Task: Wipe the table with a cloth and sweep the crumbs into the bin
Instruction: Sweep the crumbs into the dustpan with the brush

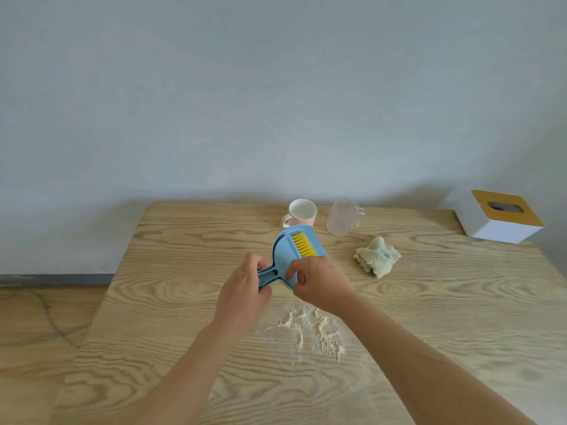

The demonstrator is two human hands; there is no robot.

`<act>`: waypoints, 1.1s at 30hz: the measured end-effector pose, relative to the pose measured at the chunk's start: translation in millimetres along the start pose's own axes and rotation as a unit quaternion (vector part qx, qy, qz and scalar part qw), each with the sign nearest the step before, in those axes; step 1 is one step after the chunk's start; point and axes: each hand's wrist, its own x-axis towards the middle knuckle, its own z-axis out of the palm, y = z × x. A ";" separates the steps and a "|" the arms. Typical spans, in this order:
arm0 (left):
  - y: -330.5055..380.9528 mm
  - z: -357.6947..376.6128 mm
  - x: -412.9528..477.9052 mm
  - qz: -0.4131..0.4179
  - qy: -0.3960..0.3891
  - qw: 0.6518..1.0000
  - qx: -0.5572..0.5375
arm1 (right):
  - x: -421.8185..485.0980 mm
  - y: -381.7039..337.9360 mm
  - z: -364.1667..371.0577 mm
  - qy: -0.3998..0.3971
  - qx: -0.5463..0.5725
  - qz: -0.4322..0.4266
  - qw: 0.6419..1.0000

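Overhead, the left hand [245, 289] is gripping the blue dustpan [287, 256] handle while the right hand [319, 280] is pinching the nested brush [303, 245], above the table [184, 302]. Crumbs [310, 329] are lying below, the cloth [377, 256] aside; a jerky separation risks scattering them.

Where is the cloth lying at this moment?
In the head view, the crumpled cloth lies on the table, right of the dustpan and just in front of the clear cup.

Cloth [377, 256] right of dustpan [287, 253]; crumbs [310, 328] nearer.
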 end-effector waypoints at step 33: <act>81.0 73.2 -33.2 -0.018 -0.040 0.997 0.070 | -91.1 164.9 -48.5 0.188 -0.048 0.084 0.977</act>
